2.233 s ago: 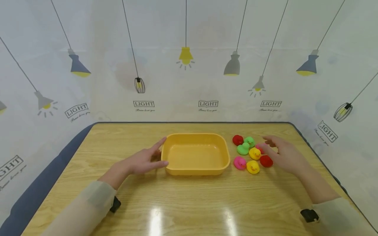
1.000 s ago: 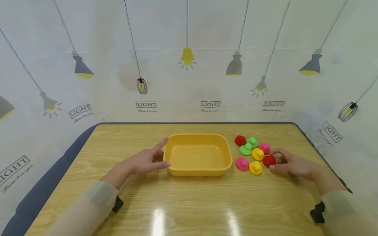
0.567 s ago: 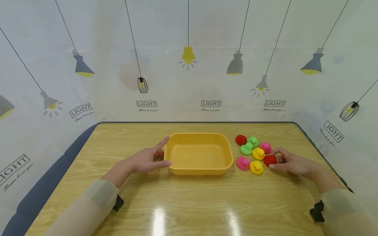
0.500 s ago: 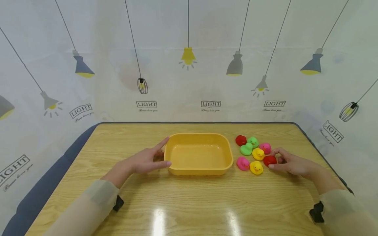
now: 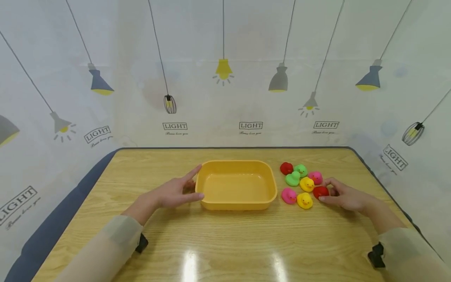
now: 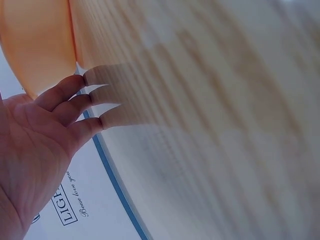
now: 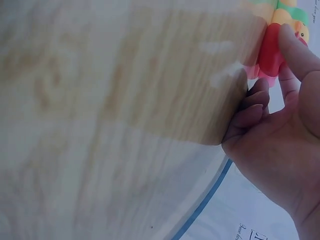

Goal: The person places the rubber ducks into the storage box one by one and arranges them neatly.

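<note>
A yellow plastic basin [image 5: 236, 203] stands mid-table. My left hand [image 5: 172, 192] is at its left end, thumb and index finger spread along the rim; in the left wrist view the other fingers of that hand [image 6: 45, 120] rest with their tips on the tabletop. To the basin's right lies a cluster of rubber ducks. My right hand [image 5: 352, 197] pinches the nearer red duck [image 5: 320, 192] between thumb and index finger. In the right wrist view, the red duck [image 7: 270, 52] sits between these fingers, and the remaining fingers are curled near the table.
Around the pinched duck are two yellow ducks, one of them a front yellow duck [image 5: 304, 201], two pink ducks including a left pink duck [image 5: 289, 196], two green ducks including a front green duck [image 5: 293, 179], and another red duck [image 5: 286, 168]. A lamp-printed curtain [image 5: 197, 94] borders the wooden table [image 5: 211, 243].
My right hand came down from over the ducks to the nearer red one and now pinches it. Over the last second both hands have stayed almost still.
</note>
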### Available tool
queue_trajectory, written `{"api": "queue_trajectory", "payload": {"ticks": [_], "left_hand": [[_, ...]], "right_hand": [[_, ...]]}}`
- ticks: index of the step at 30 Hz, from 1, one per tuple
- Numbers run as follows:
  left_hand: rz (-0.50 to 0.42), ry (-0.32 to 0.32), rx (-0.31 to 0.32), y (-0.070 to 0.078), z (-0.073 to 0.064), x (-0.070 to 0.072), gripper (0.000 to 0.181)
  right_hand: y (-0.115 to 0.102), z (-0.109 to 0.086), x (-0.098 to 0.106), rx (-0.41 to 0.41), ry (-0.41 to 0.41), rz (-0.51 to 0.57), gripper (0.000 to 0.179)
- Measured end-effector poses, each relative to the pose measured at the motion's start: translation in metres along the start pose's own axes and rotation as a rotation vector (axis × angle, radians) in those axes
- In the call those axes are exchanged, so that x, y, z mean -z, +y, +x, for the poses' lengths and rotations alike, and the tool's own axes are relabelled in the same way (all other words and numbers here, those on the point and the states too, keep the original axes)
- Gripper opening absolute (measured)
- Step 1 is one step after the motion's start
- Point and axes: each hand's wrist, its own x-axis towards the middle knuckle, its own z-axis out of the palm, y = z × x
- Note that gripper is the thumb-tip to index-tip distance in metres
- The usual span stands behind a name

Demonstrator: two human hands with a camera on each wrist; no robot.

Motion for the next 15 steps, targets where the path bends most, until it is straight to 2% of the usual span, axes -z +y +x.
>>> {"api": "queue_trajectory", "payload": {"ticks": [6, 15], "left_hand": [[-0.01, 0.002, 0.024, -0.0003, -0.0003, 0.0014, 0.109], [-0.042, 0.009, 0.025, -0.0013, -0.0012, 0.0001, 0.106]], "right_hand": [[-0.0011, -0.0015, -0.0013, 0.019, 0.026, 0.0, 0.056], [-0.0019, -0.0087, -0.0026, 0.051, 0.085, -0.011, 0.048]]}}
